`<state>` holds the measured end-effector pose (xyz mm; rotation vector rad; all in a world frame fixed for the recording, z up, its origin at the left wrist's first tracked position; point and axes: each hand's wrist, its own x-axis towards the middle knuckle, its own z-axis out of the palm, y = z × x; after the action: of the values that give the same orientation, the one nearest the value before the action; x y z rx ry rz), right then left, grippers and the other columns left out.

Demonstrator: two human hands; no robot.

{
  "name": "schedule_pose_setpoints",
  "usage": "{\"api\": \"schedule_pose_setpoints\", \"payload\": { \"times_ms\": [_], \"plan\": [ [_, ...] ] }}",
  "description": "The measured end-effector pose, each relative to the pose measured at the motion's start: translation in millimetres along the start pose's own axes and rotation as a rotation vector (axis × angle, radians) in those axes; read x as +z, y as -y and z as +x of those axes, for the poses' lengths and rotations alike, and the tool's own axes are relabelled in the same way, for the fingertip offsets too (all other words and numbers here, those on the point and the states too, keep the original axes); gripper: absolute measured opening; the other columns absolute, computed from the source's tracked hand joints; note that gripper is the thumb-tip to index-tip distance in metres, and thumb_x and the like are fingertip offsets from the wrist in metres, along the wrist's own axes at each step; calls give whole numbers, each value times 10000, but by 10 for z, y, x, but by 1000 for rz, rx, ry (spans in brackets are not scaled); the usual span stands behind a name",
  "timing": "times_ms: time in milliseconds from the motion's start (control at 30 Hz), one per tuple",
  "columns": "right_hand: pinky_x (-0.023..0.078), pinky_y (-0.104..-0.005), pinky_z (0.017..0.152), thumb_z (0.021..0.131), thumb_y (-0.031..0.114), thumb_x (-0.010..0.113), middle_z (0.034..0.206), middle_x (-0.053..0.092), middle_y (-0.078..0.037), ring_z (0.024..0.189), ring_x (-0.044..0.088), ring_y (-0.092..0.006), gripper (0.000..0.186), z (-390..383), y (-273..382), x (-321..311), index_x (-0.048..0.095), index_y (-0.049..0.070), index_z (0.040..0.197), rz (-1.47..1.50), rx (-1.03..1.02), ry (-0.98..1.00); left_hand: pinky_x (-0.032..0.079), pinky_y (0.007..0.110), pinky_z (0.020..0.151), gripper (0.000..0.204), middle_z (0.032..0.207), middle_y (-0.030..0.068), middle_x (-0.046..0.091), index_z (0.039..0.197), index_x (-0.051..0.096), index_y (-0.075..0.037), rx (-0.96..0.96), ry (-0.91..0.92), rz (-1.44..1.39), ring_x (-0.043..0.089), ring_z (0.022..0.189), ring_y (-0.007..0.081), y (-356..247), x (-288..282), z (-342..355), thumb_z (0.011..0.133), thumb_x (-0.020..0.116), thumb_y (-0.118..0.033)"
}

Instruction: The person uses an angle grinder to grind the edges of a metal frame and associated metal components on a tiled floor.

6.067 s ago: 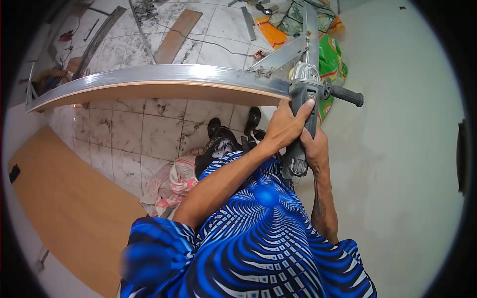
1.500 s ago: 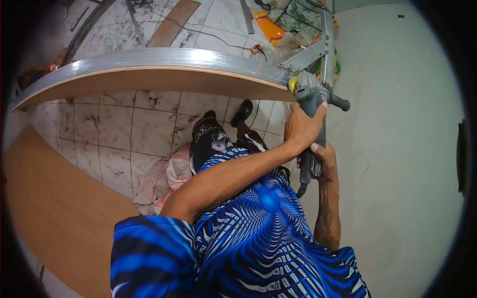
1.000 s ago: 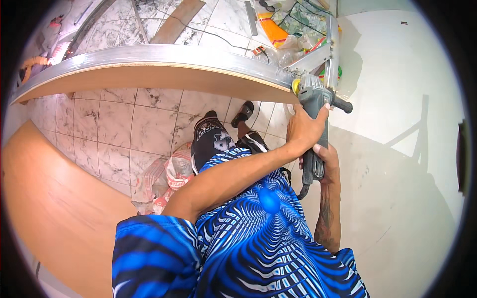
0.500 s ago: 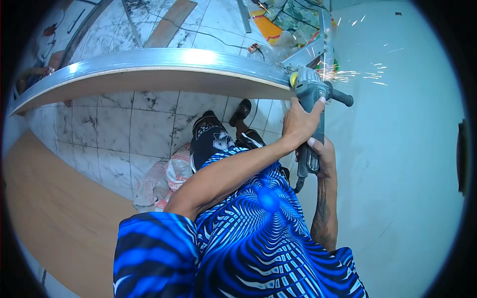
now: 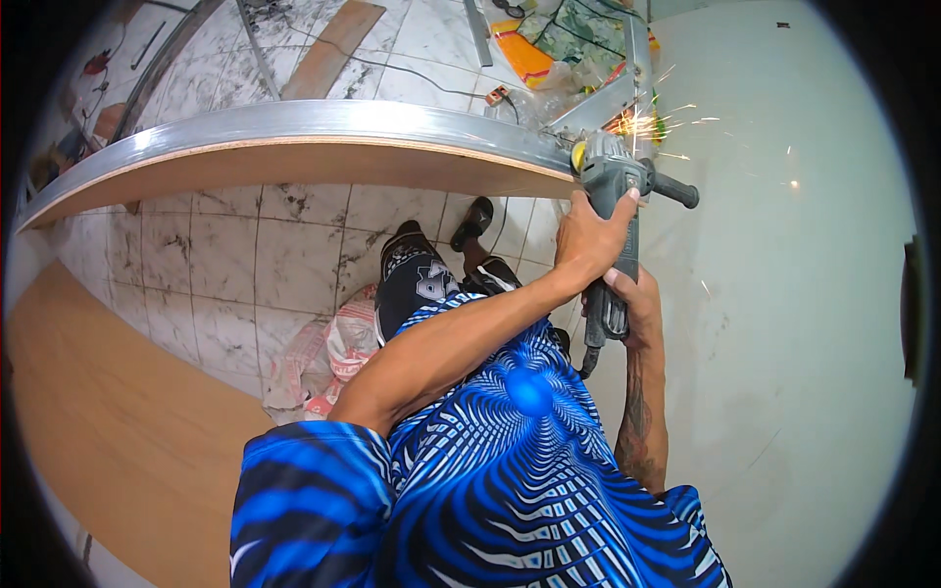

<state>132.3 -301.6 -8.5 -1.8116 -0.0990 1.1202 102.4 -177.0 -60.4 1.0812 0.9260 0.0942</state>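
Note:
Both hands grip a dark grey angle grinder (image 5: 610,169), its yellow disc guard at the left of the head. My left hand (image 5: 592,239) reaches across my body and wraps the middle of the tool, thumb on top. Lower down, my right hand (image 5: 642,304) is closed round the rear handle, where the power cord comes out. The grinder head sits at the right end of a metal-edged panel (image 5: 392,120), by a corner of metal bars (image 5: 591,104). Sparks fly from there toward the wall. The exact contact point is hidden behind the head.
A pale wall (image 5: 784,343) rises close on my right. A curved-looking brown board (image 5: 118,412) lies at left. Beyond the panel are a wooden plank (image 5: 333,47), cords, a socket block (image 5: 497,95) and an orange bag (image 5: 522,52). A crumpled cloth or sack (image 5: 348,338) lies near my leg.
The spray of sparks has changed shape, and a few now show lower against the wall. Hands and grinder have stayed almost in place. The picture has become brighter and warmer.

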Motion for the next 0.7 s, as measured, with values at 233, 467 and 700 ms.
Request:
{"api": "schedule_pose_setpoints", "payload": {
  "times_ms": [233,467,700],
  "plan": [
    [553,-320,607,806,280,718,855,660,-138,674,677,-206,491,25,-11,-14,550,-57,1121,-39,2,6,493,455,878,799,1003,354,637,1084,537,128,8,7,-34,651,985,446,73,1,16,847,605,-632],
    [552,-325,621,800,279,715,863,656,-127,684,674,-210,490,66,-50,-75,550,-49,1125,-120,-30,-34,500,489,860,737,974,331,652,1106,512,94,110,13,-119,656,948,466,149,59,65,850,619,-589],
    [545,-327,670,778,285,715,874,653,-106,729,658,-191,494,173,-131,-222,564,-40,1118,-237,-95,-44,498,483,848,699,963,293,665,1141,505,79,206,14,-221,661,936,446,304,198,182,863,631,-550]
  ]
}}
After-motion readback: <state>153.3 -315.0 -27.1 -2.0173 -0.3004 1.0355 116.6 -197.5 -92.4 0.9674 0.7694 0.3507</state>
